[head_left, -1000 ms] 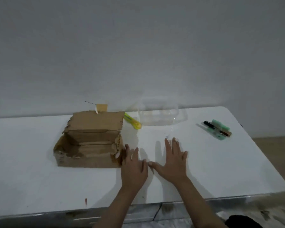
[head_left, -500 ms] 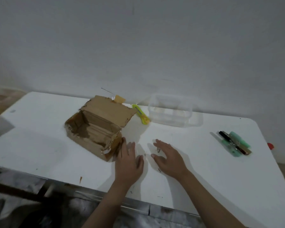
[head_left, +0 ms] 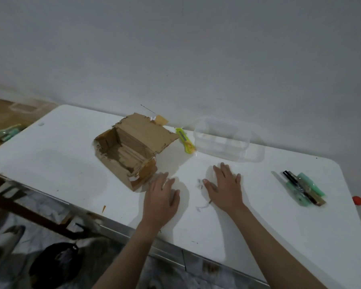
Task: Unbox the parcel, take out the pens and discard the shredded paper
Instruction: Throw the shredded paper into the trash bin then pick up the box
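Sweep together, then pinch up, last paper shreds [head_left: 199, 185] between flat, empty left hand [head_left: 162, 198] and right hand [head_left: 224, 187] (pens [head_left: 303, 188] already far right).

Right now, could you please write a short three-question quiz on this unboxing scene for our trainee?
1. True or false: the cardboard box is open.
2. Which lies between the box and the clear plastic container? A) the pens B) the yellow-green cutter C) a red cap
3. What do the left hand and right hand rest on?

Key
1. True; no pens show inside it.
2. B; the pens lie to the right of the right hand.
3. The white table, palms down, fingers straight, with paper scraps between them.
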`<state>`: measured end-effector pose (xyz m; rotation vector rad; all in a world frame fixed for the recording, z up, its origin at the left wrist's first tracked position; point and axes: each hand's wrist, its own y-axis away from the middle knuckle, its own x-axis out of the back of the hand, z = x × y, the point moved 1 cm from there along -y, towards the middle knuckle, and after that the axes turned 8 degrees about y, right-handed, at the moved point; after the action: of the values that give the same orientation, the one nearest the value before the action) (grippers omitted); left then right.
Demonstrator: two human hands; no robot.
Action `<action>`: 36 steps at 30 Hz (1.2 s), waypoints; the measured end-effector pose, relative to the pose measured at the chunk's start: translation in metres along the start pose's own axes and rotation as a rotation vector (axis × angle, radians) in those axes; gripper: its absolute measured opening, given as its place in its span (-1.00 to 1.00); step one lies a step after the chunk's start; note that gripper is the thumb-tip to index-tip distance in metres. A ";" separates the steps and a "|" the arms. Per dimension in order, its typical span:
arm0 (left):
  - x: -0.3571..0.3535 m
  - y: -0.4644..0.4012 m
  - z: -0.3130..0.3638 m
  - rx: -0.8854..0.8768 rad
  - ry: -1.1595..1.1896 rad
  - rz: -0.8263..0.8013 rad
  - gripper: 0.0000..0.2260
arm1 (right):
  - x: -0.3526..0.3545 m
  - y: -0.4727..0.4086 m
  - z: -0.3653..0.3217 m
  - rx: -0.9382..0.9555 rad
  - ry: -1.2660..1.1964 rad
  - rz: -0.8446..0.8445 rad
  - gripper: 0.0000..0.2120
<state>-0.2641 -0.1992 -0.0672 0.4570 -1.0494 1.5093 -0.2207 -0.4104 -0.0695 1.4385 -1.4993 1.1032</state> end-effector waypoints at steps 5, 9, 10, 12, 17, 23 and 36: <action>-0.001 -0.002 -0.001 0.165 -0.101 0.016 -0.58 | 0.003 0.022 -0.007 0.125 -0.131 -0.070 -0.22; -0.004 -0.001 -0.003 0.159 -0.091 -0.019 -0.58 | 0.004 0.047 -0.014 0.232 -0.222 -0.088 -0.24; -0.003 0.000 -0.003 0.150 -0.079 -0.022 -0.59 | 0.004 0.051 -0.014 0.243 -0.259 -0.101 -0.26; -0.003 0.002 -0.001 0.097 -0.032 -0.029 -0.63 | 0.006 0.055 -0.014 0.246 -0.346 -0.115 -0.30; 0.001 0.015 0.012 -0.027 0.132 -0.057 -0.66 | 0.008 0.056 -0.012 0.193 -0.478 -0.023 -0.43; 0.013 0.020 0.021 0.082 0.444 -0.030 -0.73 | 0.006 0.035 -0.026 0.213 -0.201 -0.140 -0.03; 0.054 0.033 -0.050 0.224 0.122 0.051 -0.69 | -0.010 0.064 -0.085 0.419 -0.133 -0.262 -0.07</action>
<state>-0.2947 -0.1242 -0.0630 0.4898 -0.8063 1.6875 -0.2865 -0.3277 -0.0558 1.9661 -1.1612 1.2216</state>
